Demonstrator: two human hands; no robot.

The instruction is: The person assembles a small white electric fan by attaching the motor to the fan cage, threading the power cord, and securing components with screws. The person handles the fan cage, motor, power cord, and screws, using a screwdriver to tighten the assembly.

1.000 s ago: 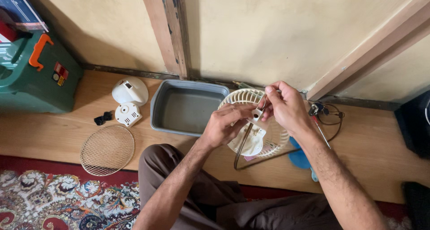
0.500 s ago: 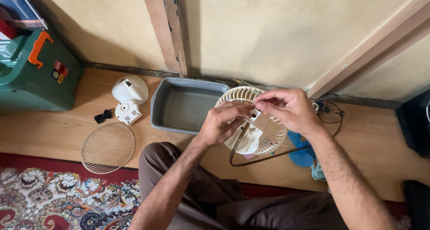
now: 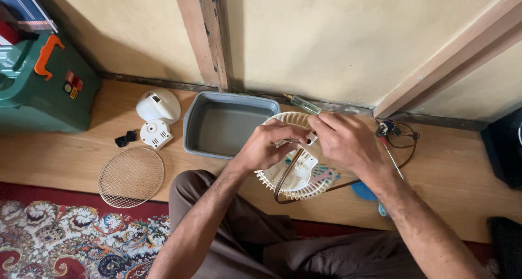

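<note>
At centre frame we now hold the cream fan grille [image 3: 296, 173] tipped lower and flatter than a moment ago, so the work at its hub continues. Our left hand [image 3: 266, 146] and right hand [image 3: 342, 140] both pinch its small white hub piece [image 3: 311, 139]. We count one grey tray [image 3: 225, 124], one wire guard [image 3: 131, 177], two white housings [image 3: 157, 117].

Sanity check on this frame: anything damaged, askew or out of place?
The fan is in pieces: both hands hold its tilted rear grille, while the wire guard and white covers lie apart on the floor. No visible breakage or spill.
</note>
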